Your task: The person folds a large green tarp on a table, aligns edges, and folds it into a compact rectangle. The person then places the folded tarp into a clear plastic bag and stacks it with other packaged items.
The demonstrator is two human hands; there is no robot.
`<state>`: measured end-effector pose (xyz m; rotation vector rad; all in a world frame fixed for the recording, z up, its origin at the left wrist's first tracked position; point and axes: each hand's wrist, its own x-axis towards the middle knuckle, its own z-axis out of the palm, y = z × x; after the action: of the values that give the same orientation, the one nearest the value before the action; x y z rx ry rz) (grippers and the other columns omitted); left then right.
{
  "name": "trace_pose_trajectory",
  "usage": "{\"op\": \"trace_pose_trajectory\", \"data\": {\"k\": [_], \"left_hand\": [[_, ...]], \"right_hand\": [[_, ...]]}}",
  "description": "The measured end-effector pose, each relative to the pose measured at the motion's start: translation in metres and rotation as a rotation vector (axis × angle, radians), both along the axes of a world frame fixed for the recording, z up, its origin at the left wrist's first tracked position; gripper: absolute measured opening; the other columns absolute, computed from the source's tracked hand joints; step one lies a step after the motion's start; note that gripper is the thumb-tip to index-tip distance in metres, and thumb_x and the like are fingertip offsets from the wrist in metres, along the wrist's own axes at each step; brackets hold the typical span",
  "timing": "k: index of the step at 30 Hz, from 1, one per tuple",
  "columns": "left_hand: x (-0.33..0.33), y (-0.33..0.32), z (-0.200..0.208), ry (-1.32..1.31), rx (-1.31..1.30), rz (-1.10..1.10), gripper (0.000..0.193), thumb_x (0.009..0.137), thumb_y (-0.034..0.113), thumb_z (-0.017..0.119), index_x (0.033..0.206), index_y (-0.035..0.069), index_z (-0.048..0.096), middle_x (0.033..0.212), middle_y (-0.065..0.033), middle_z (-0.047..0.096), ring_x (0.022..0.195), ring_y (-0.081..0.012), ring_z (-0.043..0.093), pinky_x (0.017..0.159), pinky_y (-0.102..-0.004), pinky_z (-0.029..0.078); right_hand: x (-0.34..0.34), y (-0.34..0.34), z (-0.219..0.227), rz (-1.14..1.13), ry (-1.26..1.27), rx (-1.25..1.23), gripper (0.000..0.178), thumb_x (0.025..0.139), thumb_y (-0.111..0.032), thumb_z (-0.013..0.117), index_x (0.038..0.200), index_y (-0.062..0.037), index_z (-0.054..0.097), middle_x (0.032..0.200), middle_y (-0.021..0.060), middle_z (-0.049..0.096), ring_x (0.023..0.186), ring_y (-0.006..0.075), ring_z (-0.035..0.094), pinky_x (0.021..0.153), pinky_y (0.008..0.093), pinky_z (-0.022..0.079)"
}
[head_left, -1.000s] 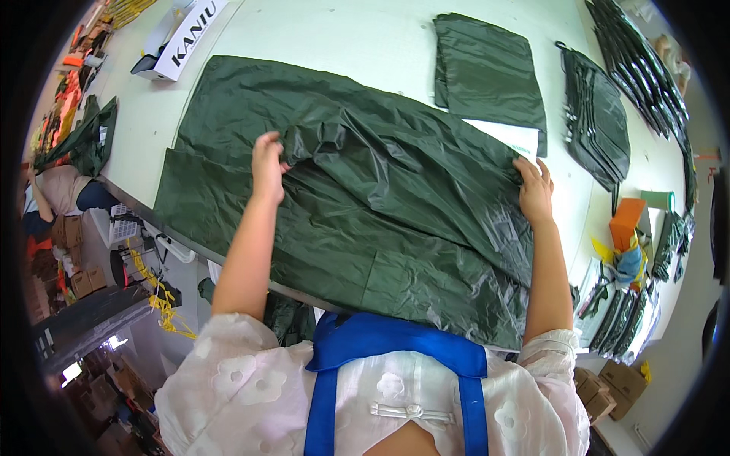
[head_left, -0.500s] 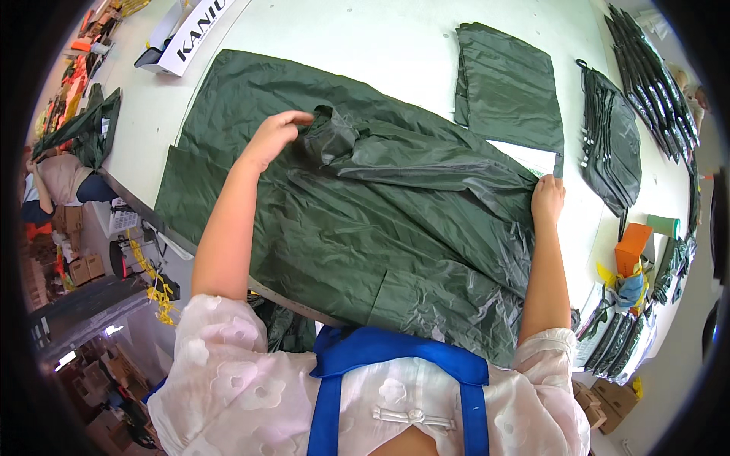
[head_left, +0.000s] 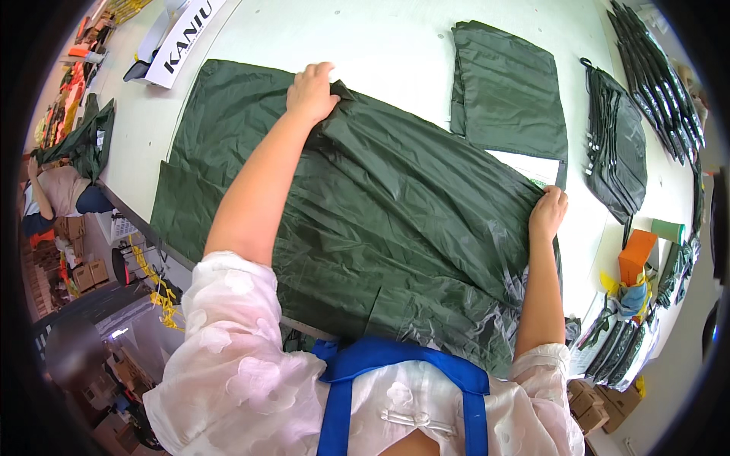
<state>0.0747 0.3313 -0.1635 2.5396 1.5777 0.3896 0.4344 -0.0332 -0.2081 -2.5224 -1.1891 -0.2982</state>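
Note:
A large sheet of thin, shiny dark green fabric (head_left: 365,205) lies spread in front of me, creased and layered, its near edge close to my body. At its far edge, left of centre, my left hand (head_left: 310,93) is closed on the fabric, with a small peak of cloth beside the thumb. Over on the right side, my right hand (head_left: 547,213) pinches the sheet's far right corner. Just beyond that hand, a white printed paper (head_left: 528,166) shows partly from under a folded dark green fabric piece (head_left: 506,83).
A pale table (head_left: 395,38) carries the work. Black drawstring pouches (head_left: 614,144) and flat black packages (head_left: 654,76) lie at the right, with an orange box (head_left: 637,254) nearer. A white box (head_left: 179,45) stands far left. Another person (head_left: 61,186) is beyond the table's left end.
My left hand has moved away from me and slightly right, drawing the bunched upper layer out flatter toward the far edge. My right hand stays at the right corner, slightly lower.

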Motion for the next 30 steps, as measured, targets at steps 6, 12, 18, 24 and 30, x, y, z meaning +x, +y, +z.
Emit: {"op": "trace_pose_trajectory", "data": {"k": [6, 12, 18, 24, 30], "left_hand": [[0.028, 0.028, 0.036, 0.651, -0.311, -0.339, 0.045, 0.071, 0.008, 0.07, 0.112, 0.021, 0.06, 0.115, -0.0023, 0.06, 0.115, -0.0236, 0.048, 0.094, -0.0423, 0.035], [-0.011, 0.014, 0.076, 0.512, -0.343, -0.5, 0.017, 0.071, 0.008, 0.066, 0.086, 0.01, 0.06, 0.095, -0.0074, 0.063, 0.092, -0.0296, 0.058, 0.076, -0.0415, 0.047], [-0.19, -0.111, 0.122, -0.042, 0.428, -0.698, 0.007, 0.071, 0.013, 0.059, 0.073, 0.01, 0.053, 0.065, -0.0088, 0.044, 0.06, -0.0283, 0.052, 0.052, -0.0407, 0.039], [-0.299, -0.244, 0.075, 0.095, 0.002, -0.613, 0.011, 0.065, 0.006, 0.057, 0.068, 0.009, 0.047, 0.066, -0.0069, 0.042, 0.066, -0.0262, 0.051, 0.06, -0.0371, 0.042], [-0.269, -0.261, 0.103, -0.095, -0.132, -0.544, 0.037, 0.073, 0.024, 0.065, 0.106, 0.01, 0.058, 0.111, -0.0121, 0.057, 0.1, -0.0341, 0.053, 0.087, -0.0453, 0.042]], "right_hand": [[0.015, -0.006, 0.059, 0.256, 0.354, -0.103, 0.036, 0.078, -0.012, 0.068, 0.111, -0.0043, 0.057, 0.096, 0.0172, 0.06, 0.093, 0.0343, 0.057, 0.084, 0.042, 0.046], [-0.022, -0.026, 0.145, 0.285, 0.425, -0.236, 0.021, 0.069, -0.001, 0.061, 0.087, 0.0009, 0.052, 0.069, 0.0164, 0.054, 0.066, 0.032, 0.054, 0.066, 0.0386, 0.045], [-0.132, -0.143, 0.216, 0.551, 0.474, -0.148, 0.017, 0.056, 0.004, 0.052, 0.07, -0.0055, 0.048, 0.066, 0.0119, 0.045, 0.062, 0.0312, 0.046, 0.057, 0.0385, 0.038], [-0.22, -0.217, 0.171, 0.854, 0.239, -0.35, 0.022, 0.051, -0.014, 0.064, 0.071, -0.0118, 0.054, 0.071, 0.0069, 0.047, 0.071, 0.0273, 0.05, 0.065, 0.0397, 0.038], [-0.226, -0.239, 0.123, 0.802, 0.086, -0.36, 0.019, 0.057, -0.016, 0.061, 0.075, -0.0141, 0.054, 0.075, 0.0047, 0.047, 0.076, 0.0245, 0.05, 0.07, 0.0386, 0.038]]}}
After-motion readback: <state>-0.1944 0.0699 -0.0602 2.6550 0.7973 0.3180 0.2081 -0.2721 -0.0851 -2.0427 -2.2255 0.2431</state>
